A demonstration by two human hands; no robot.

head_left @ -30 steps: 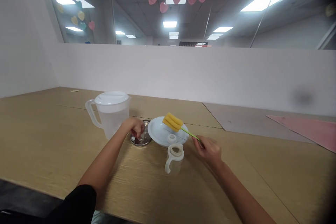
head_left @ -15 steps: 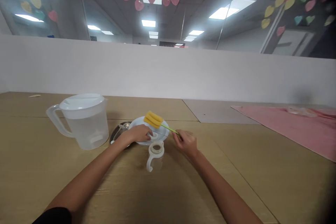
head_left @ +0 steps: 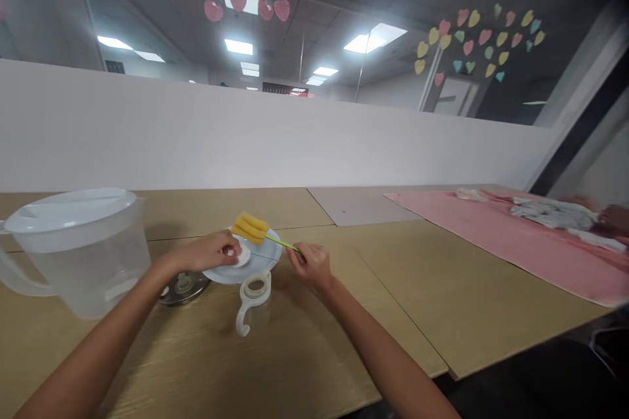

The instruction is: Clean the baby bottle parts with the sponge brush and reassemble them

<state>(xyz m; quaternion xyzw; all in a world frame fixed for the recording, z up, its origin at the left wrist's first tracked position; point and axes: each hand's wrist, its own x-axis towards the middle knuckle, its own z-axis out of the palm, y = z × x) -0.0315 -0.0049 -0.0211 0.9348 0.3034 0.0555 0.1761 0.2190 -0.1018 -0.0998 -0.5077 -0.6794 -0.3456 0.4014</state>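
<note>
My right hand point(head_left: 313, 265) is closed around the thin green handle of a sponge brush, whose yellow sponge head point(head_left: 250, 228) sits over the far part of a white plate point(head_left: 268, 260). Pinched in my left hand point(head_left: 211, 252) is a small white round cap point(head_left: 242, 255), held at the plate's left side. Just in front of the plate stands a see-through bottle with a white ring rim and curved white handle point(head_left: 253, 294); its open mouth faces up. Left of the plate, partly behind my left forearm, lies a round steel tray point(head_left: 189, 294) with small clear parts on it.
A large translucent lidded pitcher point(head_left: 93, 255) stands at the left. A pink cloth point(head_left: 472, 229) covers the right side of the table, with crumpled fabric point(head_left: 555, 215) on it. A grey sheet point(head_left: 363, 206) lies near the wall. The table's front edge shows at lower right.
The view has swung right, so the things sit further left. My left hand has lifted the white cap from among the things at the plate. My right hand keeps the sponge brush.
</note>
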